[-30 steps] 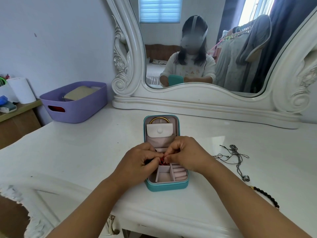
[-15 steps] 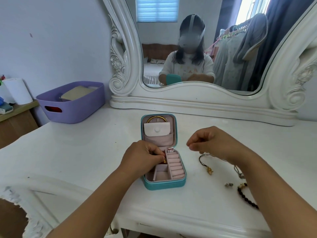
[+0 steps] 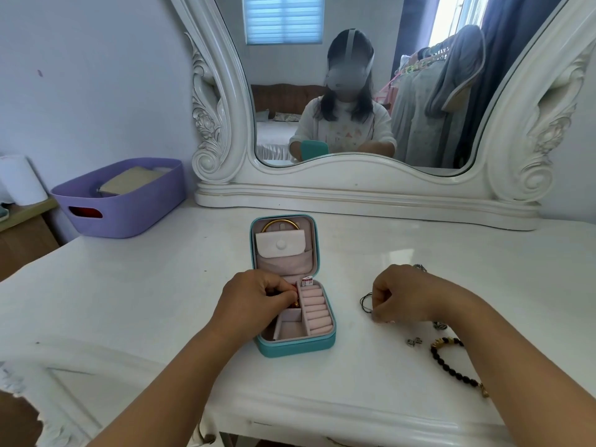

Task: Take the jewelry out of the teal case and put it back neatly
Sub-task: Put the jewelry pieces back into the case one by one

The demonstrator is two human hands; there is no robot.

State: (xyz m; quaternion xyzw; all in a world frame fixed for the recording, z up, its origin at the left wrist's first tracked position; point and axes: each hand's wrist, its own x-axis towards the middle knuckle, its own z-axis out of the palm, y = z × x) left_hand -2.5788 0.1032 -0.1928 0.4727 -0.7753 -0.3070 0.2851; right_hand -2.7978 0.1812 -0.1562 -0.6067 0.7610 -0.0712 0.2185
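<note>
1. The left hand [image 3: 254, 298] reaches into the open teal case [image 3: 292, 317]; its fingertips are curled round a small red and gold piece [image 3: 294, 296] at the back of the left compartment, pinching it.
2. The right hand [image 3: 403, 293] rests on the white table [image 3: 145, 285] to the right of the case, apart from it, its fingers curled round a thin black cord [image 3: 366, 301] that loops out to its left.
3. The case sits at the middle of the table with its lid standing open; a gold bangle [image 3: 281, 223] and a white snap pouch [image 3: 280, 244] are tucked in the lid, and the pink ring rolls [image 3: 314, 306] on the right side look empty apart from a small white tag [image 3: 307, 281] at their far end.
4. More jewelry already lies on the table near the right forearm: a black bead bracelet [image 3: 451, 366] and a small silver charm [image 3: 413, 341].
5. Risks, as a judgement: the red piece is small and pinched only at the fingertips, so it could slip and drop back into the compartment. The cord could knot or snag on the nearby pieces if dragged. The forearm could sweep the bracelet toward the table's front edge.
</note>
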